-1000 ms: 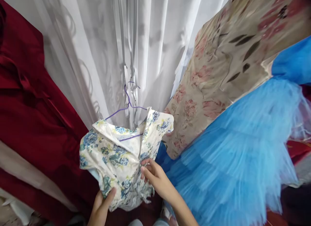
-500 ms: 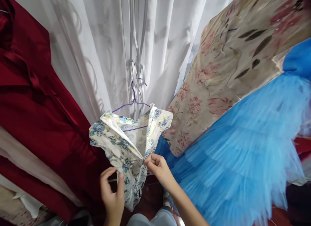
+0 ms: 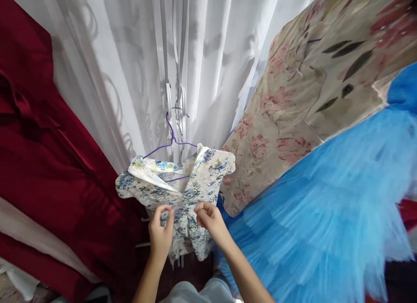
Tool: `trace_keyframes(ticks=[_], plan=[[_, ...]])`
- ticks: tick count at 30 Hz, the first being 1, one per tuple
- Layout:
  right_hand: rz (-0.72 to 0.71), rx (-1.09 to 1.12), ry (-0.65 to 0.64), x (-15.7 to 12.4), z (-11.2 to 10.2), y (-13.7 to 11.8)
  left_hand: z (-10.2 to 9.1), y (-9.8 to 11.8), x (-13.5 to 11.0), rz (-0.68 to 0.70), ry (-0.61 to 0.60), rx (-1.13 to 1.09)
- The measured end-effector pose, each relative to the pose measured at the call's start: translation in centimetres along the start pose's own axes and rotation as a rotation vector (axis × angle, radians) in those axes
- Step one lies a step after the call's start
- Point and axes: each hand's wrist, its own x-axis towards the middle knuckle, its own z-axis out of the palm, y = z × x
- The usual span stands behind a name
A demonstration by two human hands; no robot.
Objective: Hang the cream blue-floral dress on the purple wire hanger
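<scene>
A small white dress with blue flowers (image 3: 182, 185) hangs on a purple wire hanger (image 3: 172, 140) in front of a white sheer curtain (image 3: 137, 64). My left hand (image 3: 160, 234) pinches the fabric on the left of the dress's open front. My right hand (image 3: 208, 218) pinches the fabric on the right of that opening. Both hands are closed on the cloth, a little apart, below the collar.
A dark red garment (image 3: 42, 142) hangs at the left. A beige cloth with pink flowers (image 3: 309, 90) and a blue tulle skirt (image 3: 325, 216) fill the right side. White hangers (image 3: 177, 90) hang behind the purple one.
My left hand has risen from the dress's lower hem to its front opening. The two front edges, spread apart half a second ago, now lie close together.
</scene>
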Motion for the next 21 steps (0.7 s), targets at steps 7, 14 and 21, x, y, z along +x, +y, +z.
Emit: trace_keyframes(ticks=[7, 14, 21], plan=[[-0.129, -0.372, 0.02, 6.4, -0.1, 1.6, 0.1, -0.7, 2.7, -0.066, 0.121, -0.07], [-0.234, -0.339, 0.168, 10.0, 3.9, 3.5, -0.5, -1.3, 1.3, -0.174, 0.088, -0.132], [-0.245, -0.278, 0.262, 10.1, 5.2, 3.5, -0.7, -2.3, -2.1, -0.288, -0.011, -0.162]])
